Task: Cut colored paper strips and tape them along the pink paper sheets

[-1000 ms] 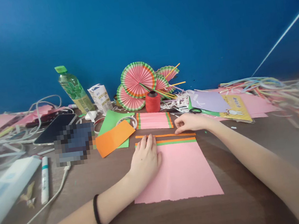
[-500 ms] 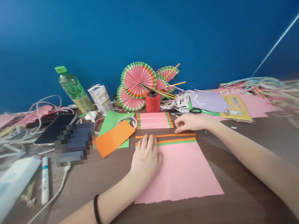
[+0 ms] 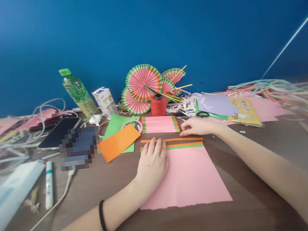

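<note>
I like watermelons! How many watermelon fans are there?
4: big fan at the wall, lower-left fan, upper-right fan, small fan between them. More may be hidden.

Spool [image 3: 158, 105] behind sheet [image 3: 189, 175]; scissors [image 3: 203, 114] seemingly right.

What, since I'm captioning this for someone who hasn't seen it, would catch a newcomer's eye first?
The pink sheet in the middle of the table, with the left hand flat on its far left part and the right hand touching a thin orange strip just beyond its striped far edge. Behind them, pleated pink, orange and green paper fans lean at the blue wall beside a red spool.
</note>
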`<state>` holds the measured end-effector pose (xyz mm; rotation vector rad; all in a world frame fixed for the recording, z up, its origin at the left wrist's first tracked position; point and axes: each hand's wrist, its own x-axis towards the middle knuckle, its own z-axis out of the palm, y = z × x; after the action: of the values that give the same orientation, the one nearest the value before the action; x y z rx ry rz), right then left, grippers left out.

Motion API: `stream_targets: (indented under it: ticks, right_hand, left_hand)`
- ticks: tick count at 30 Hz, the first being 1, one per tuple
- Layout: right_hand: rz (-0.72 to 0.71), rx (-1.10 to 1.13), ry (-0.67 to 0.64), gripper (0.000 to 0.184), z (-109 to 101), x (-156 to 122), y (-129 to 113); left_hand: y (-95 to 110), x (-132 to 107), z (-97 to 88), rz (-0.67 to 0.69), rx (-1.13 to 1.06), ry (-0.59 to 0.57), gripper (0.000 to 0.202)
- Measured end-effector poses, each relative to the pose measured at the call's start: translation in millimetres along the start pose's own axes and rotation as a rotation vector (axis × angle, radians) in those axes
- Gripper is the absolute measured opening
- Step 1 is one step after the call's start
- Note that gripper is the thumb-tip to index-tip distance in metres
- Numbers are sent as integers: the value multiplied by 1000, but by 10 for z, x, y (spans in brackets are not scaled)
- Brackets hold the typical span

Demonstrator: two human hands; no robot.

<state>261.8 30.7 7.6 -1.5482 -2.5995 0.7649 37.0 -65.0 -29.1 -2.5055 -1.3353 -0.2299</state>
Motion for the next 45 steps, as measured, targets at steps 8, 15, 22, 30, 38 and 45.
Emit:
stream_targets:
  ticks: [8,15,22,30,38,45]
  right_hand:
    - [10,-12,9,43,-11,-17,-37]
    - [12,-12,25,44,4,-9,-26]
    - [16,-8,30,42,17,-14,-33]
    - [26,-3,52,45,53,-5,-13]
    - [79,-6,107,45,117,48,9]
    - [147,141,85,45,124,25,13]
  left_hand:
    - [-2,0,34,10,-2,7,44]
    - [1,0,27,47,17,27,42]
    - [15,-8,14,72,60,48,42]
    - [16,-14,-5,150,84,87,43]
    - [19,-2,21,197,-18,154,40]
    - [6,-21,34,178,-214,131,35]
